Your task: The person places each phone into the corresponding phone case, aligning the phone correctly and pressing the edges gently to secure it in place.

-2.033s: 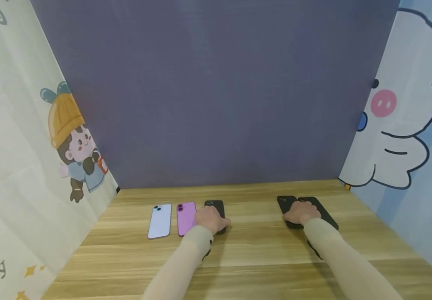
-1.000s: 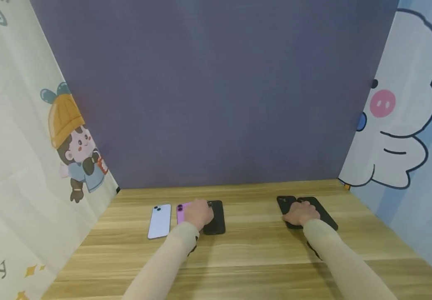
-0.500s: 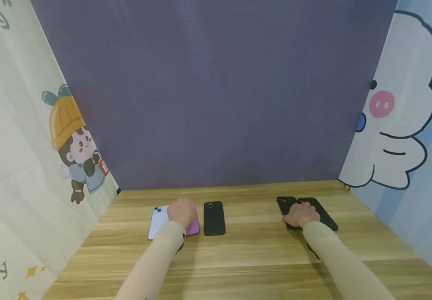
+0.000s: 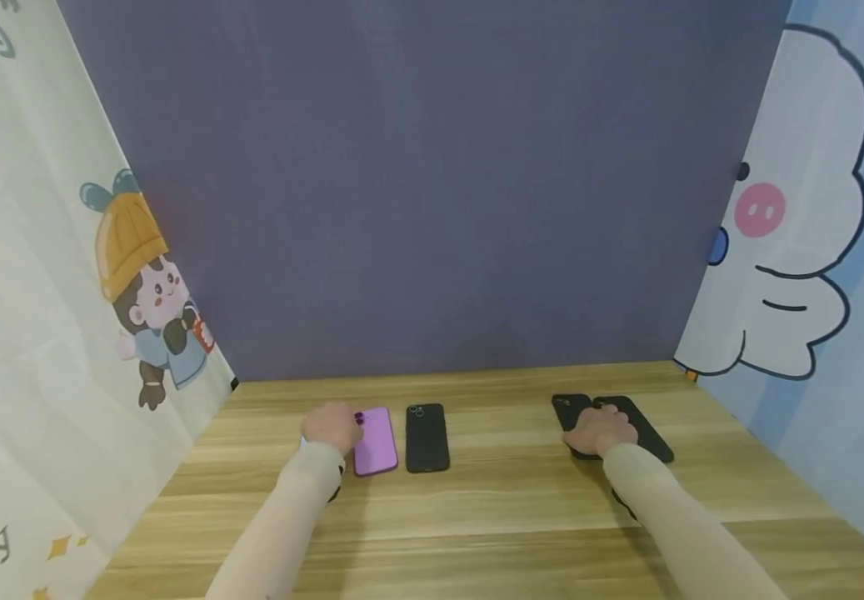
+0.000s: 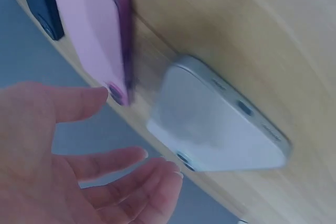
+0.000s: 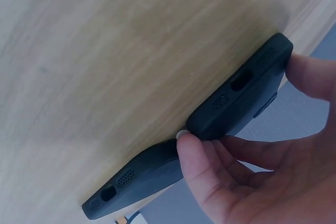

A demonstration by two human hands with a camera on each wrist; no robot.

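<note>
In the head view, my left hand (image 4: 332,427) hovers over a pale lilac-white phone (image 5: 210,124), covering most of it there. The left wrist view has the thumb and fingers loosely spread, apart from that phone and holding nothing. Beside it lies a pink phone (image 4: 376,442), its camera corner near my thumb, then a black phone (image 4: 427,442). On the right, my right hand (image 4: 602,430) grips a matte black phone case (image 6: 236,98) by its edges, thumb on one side and fingers on the other. A second black phone case (image 6: 142,177) lies next to it, against the fingertips.
Everything lies on a wood-grain table (image 4: 491,517). A dark grey panel (image 4: 432,208) rises behind its far edge. Curtains with cartoon figures hang on the left (image 4: 19,292) and right (image 4: 799,317). Bare wood separates the black phone from the cases.
My left hand has moved leftward, from the black phone past the pink one to the pale phone, uncovering the first two. The right hand keeps its hold in place.
</note>
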